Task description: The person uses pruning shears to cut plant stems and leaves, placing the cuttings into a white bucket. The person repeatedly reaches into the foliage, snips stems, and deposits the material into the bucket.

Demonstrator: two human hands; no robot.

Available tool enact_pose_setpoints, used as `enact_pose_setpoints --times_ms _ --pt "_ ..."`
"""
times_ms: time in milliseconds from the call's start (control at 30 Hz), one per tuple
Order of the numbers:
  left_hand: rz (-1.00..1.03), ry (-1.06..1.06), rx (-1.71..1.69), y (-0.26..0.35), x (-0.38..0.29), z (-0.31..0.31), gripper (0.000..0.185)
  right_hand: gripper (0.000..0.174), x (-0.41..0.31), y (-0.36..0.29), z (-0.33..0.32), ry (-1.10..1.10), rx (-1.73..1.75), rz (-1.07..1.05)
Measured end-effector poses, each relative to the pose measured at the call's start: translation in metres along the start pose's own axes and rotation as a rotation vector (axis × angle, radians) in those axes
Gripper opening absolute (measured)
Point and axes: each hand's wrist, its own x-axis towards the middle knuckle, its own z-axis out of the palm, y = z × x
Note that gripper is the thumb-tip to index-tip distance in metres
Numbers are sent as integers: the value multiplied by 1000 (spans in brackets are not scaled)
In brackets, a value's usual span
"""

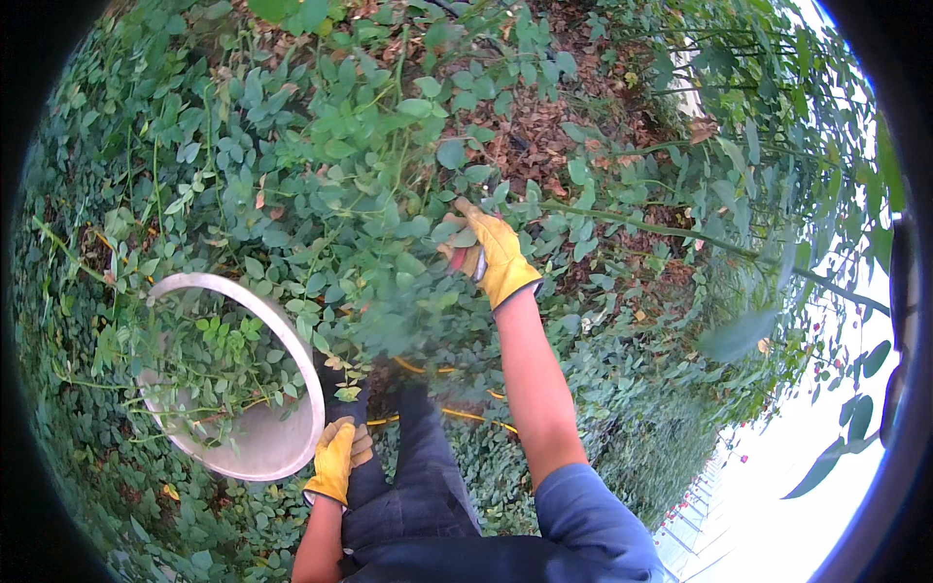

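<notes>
My right hand (490, 251), in a yellow work glove, reaches forward into leafy green shrubs (350, 189). Its fingers are curled round a red-handled tool (458, 260); leaves cover the working end. Low in front of my thigh, my left hand (337, 453) wears a matching glove, its fingers bent. It is right beside the rim of a pale round bucket (273, 441), and I cannot tell whether it grips it. The bucket tilts with its mouth towards me. Cut leafy stems (226, 364) lie inside, some poking over the rim.
A long green stem (656, 227) crosses from the right at mid height. Yellow tubing (466, 415) runs low around my legs (423, 466). Dry brown leaves (532, 131) cover the ground ahead. Dense foliage surrounds the bucket; red flowers (678, 510) stand far right.
</notes>
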Motion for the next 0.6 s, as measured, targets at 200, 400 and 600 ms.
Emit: enact_pose_setpoints --times_ms 200,400,600 --pt "-48 -60 19 5 8 -1 12 44 -19 -10 -3 -19 -74 196" --pt "-137 -144 30 13 14 -1 4 18 -44 -1 4 -112 8 148" --pt "-175 -156 78 17 17 6 15 24 -57 6 23 55 324 -171"
